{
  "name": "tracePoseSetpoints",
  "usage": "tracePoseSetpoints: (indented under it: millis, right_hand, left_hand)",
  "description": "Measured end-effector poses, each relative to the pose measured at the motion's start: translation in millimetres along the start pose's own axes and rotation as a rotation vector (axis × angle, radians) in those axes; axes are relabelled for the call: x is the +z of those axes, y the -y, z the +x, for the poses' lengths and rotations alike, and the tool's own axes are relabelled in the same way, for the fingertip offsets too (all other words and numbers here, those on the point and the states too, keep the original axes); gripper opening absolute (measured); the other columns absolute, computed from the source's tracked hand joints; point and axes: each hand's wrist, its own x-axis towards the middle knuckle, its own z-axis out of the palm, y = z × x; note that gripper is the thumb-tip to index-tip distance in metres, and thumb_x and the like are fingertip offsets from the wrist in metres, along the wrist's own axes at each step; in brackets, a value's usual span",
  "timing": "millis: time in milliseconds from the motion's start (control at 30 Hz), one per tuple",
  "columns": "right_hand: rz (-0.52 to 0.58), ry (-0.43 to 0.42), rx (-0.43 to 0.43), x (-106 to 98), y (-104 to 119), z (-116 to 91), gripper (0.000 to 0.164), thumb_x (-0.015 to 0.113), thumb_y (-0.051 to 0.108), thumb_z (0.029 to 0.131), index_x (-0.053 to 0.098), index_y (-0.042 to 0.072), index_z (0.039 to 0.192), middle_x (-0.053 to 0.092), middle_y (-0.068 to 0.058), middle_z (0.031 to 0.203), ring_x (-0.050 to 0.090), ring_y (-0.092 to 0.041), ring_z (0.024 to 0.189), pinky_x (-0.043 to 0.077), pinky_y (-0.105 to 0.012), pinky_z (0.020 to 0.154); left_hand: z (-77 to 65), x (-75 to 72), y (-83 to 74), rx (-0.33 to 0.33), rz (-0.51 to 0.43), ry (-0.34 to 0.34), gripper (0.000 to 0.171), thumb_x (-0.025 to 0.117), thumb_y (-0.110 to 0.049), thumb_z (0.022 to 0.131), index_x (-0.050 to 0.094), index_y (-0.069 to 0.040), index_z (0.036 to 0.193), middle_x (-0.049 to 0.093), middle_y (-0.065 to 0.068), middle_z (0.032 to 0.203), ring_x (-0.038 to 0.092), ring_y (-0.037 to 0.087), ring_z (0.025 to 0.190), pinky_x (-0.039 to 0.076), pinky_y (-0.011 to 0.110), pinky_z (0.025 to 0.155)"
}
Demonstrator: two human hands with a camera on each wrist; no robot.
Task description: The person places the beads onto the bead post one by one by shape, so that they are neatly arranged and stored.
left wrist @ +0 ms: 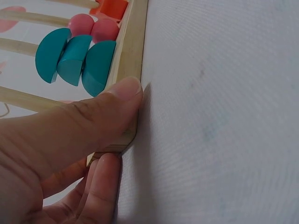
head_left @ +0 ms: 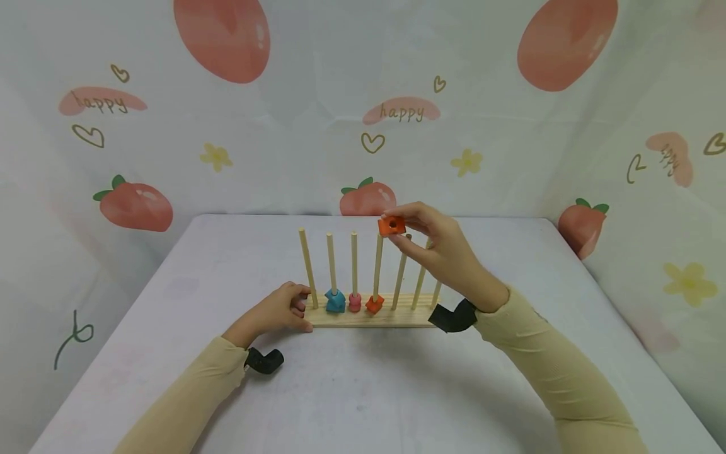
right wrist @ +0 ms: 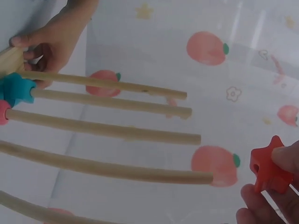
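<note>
"Where's the orange star bead?"
"Above the peg board, just off a peg's tip, pinched in the right hand."
"And the left hand?"
"Gripping the peg board at its left end."

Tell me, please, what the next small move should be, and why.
Probably lower the held bead onto the fourth peg from the left, lining up its hole: the right hand pinches it just off that peg's tip, another orange bead sits at its foot, and the left hand grips the base.
</note>
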Motion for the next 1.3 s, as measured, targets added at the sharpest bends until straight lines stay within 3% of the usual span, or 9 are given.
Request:
tracePoseSetpoints:
  millis: [300,900,1300]
  right_hand:
    - [-0.075,0.015,0.04,2.3,-13.8,4.3,0.033,0.071,0.001,0.086,0.061,0.001,0.118,0.068,-0.008,0.107,0.064,-0.017,0.101,0.05,-0.029,0.095]
    - [-0.189,0.097,0.161,2.8,-8.7,8.0,0.036,0.074,0.01,0.085,0.063,0.005,0.118,0.07,-0.006,0.109,0.066,-0.023,0.107,0.052,-0.039,0.093]
    - [-0.226,0.122,0.136,3.8,-10.9,9.5,0.038,0.075,0.01,0.084,0.062,0.007,0.12,0.07,-0.003,0.108,0.066,-0.02,0.105,0.053,-0.039,0.091]
  left_hand:
    - [1.1,0.1,0.2,-0.001,-0.001,0.0,0.082,0.088,-0.009,0.069,0.043,0.011,0.135,0.046,0.018,0.114,0.057,0.021,0.095,0.051,0.032,0.082]
    - [1.2,1.1,2.0,0.017,0.01,-0.011,0.081,0.088,-0.009,0.068,0.045,0.012,0.134,0.047,0.019,0.114,0.058,0.02,0.093,0.052,0.032,0.081]
    - [1.1,0.3,2.6,0.017,0.012,-0.01,0.081,0.088,-0.01,0.069,0.045,0.011,0.134,0.048,0.018,0.114,0.058,0.02,0.093,0.052,0.031,0.081]
